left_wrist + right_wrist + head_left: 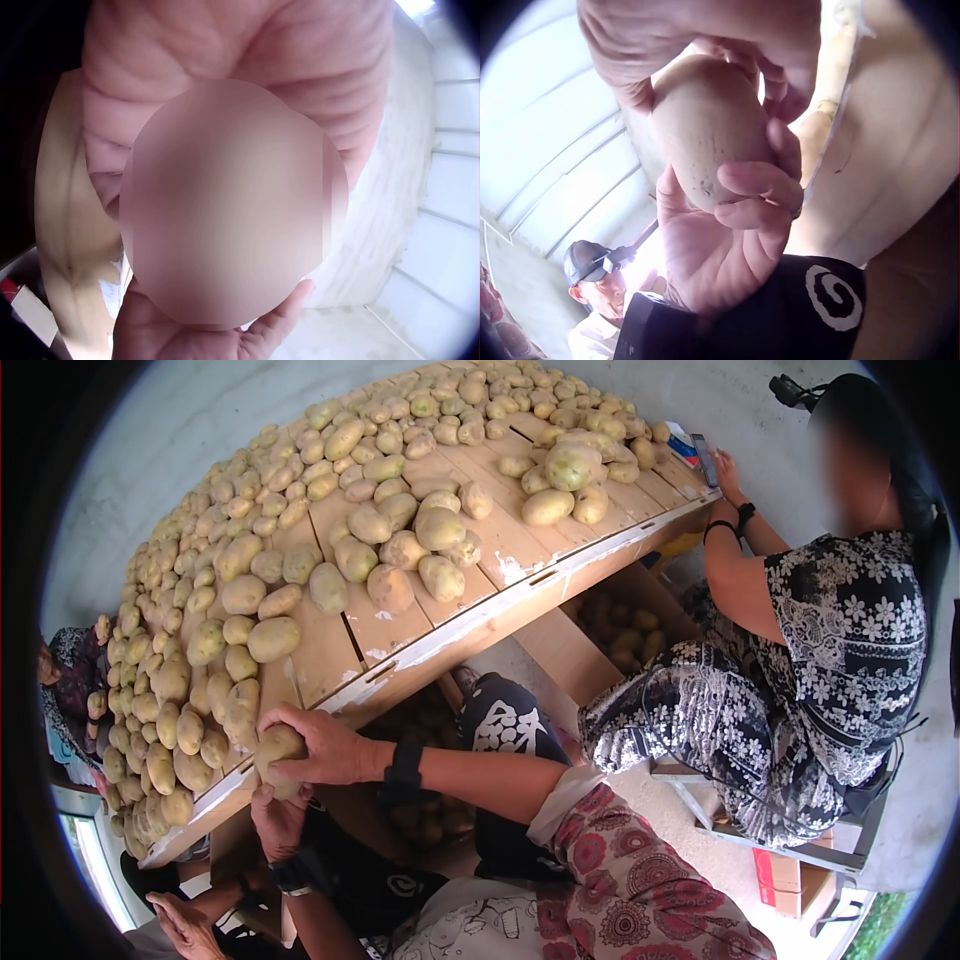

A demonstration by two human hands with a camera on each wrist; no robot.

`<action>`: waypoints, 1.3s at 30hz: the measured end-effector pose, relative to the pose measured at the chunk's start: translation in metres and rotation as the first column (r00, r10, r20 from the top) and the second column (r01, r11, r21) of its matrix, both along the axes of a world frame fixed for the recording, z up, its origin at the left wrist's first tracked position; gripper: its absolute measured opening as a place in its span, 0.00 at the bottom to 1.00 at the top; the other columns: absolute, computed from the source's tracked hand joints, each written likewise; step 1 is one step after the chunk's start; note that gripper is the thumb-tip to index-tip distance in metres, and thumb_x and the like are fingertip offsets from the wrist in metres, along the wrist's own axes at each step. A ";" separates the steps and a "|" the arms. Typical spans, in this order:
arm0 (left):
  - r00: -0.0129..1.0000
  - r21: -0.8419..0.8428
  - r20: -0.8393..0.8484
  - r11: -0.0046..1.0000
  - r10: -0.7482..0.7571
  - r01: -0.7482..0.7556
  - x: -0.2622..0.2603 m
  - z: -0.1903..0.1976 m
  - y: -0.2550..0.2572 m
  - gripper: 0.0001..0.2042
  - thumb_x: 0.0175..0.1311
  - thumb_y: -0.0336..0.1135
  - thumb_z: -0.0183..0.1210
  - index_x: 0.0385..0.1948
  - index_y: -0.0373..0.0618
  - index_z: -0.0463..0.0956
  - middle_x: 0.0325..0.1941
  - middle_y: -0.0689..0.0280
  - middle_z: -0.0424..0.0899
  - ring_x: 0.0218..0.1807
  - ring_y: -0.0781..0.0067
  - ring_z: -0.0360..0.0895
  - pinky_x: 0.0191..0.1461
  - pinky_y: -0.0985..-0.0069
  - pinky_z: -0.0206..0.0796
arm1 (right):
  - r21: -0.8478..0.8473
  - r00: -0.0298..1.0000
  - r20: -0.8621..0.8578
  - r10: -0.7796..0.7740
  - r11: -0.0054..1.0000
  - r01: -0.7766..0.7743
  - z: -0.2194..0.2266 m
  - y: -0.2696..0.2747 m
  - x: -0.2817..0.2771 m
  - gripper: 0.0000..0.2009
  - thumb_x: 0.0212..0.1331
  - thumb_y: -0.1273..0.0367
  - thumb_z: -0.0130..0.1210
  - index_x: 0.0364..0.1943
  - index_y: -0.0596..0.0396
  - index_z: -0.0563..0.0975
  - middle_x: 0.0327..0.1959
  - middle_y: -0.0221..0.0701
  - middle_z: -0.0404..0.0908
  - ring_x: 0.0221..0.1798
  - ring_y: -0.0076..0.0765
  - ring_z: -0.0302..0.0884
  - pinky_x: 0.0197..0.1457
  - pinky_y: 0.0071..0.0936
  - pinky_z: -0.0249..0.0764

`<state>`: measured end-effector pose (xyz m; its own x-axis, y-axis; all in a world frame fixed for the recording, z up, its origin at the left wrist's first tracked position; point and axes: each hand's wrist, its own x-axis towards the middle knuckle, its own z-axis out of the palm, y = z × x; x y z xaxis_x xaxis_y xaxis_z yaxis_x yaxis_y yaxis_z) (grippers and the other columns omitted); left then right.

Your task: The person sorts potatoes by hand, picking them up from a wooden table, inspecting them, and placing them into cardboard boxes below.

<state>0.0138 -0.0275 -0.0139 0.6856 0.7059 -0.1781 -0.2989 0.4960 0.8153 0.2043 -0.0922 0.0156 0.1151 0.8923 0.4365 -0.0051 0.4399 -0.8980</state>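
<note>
Both hands hold one pale potato [280, 760] just off the table's near edge. My right hand [325, 745] grips it from above, thumb and fingers on opposite sides. From below, my left hand [278, 820] curls its fingers round the lower end. In the right wrist view the potato [709, 124] shows small dark pits on its skin, held between the right hand [697, 30] above and the left hand [727, 247] beneath. A blurred patch hides the middle of the left wrist view. Beside the hands, many loose potatoes [240, 710] lie on the wooden table [450, 475].
A separate heap of potatoes [575, 465] sits near the table's far corner. Under the table are boxes of potatoes [620, 625]. A person [830, 590] in a patterned outfit sits at right, hand by a phone [705, 460]. Another person's hand [185, 930] shows at bottom left.
</note>
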 end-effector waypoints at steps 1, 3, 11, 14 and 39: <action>0.999 0.022 0.038 1.000 0.006 -0.007 0.000 -0.001 0.001 0.30 0.54 0.43 0.56 0.59 0.45 0.58 0.50 0.61 0.72 0.43 0.64 0.75 0.45 0.69 0.68 | -0.001 1.000 -0.001 0.000 1.000 0.000 -0.003 0.001 0.001 0.24 0.48 0.62 0.60 0.49 0.55 0.66 0.39 0.40 0.75 0.43 0.40 0.75 0.47 0.31 0.71; 0.995 0.066 0.094 0.997 0.031 -0.037 0.004 -0.001 -0.001 0.32 0.55 0.40 0.56 0.63 0.48 0.54 0.53 0.59 0.70 0.46 0.62 0.74 0.48 0.68 0.68 | 0.099 0.992 0.039 -0.123 0.988 0.119 0.003 0.004 0.002 0.24 0.50 0.62 0.59 0.51 0.55 0.66 0.41 0.40 0.75 0.44 0.37 0.75 0.47 0.32 0.71; 0.985 0.096 0.135 0.988 0.110 -0.123 0.008 0.017 -0.003 0.30 0.55 0.33 0.56 0.61 0.50 0.55 0.53 0.60 0.70 0.45 0.64 0.73 0.44 0.73 0.67 | -0.293 0.970 -0.240 0.024 0.951 -0.096 0.003 0.003 0.007 0.23 0.66 0.52 0.38 0.50 0.59 0.65 0.34 0.36 0.75 0.25 0.27 0.77 0.23 0.20 0.72; 0.995 0.153 0.090 0.987 0.040 -0.053 0.015 0.023 -0.005 0.32 0.53 0.35 0.58 0.61 0.49 0.55 0.55 0.61 0.68 0.51 0.63 0.71 0.51 0.70 0.66 | -0.343 0.924 -0.363 0.117 0.906 -0.249 0.000 0.002 0.002 0.23 0.66 0.51 0.37 0.50 0.57 0.65 0.34 0.35 0.75 0.25 0.26 0.77 0.23 0.19 0.72; 0.988 0.205 0.056 0.970 -0.145 0.131 0.025 0.033 -0.015 0.36 0.52 0.37 0.57 0.64 0.43 0.50 0.64 0.58 0.60 0.63 0.60 0.63 0.62 0.63 0.61 | -0.198 0.973 -0.193 0.127 0.966 -0.166 -0.018 -0.002 0.003 0.20 0.52 0.63 0.58 0.48 0.56 0.72 0.46 0.31 0.75 0.47 0.23 0.72 0.52 0.23 0.68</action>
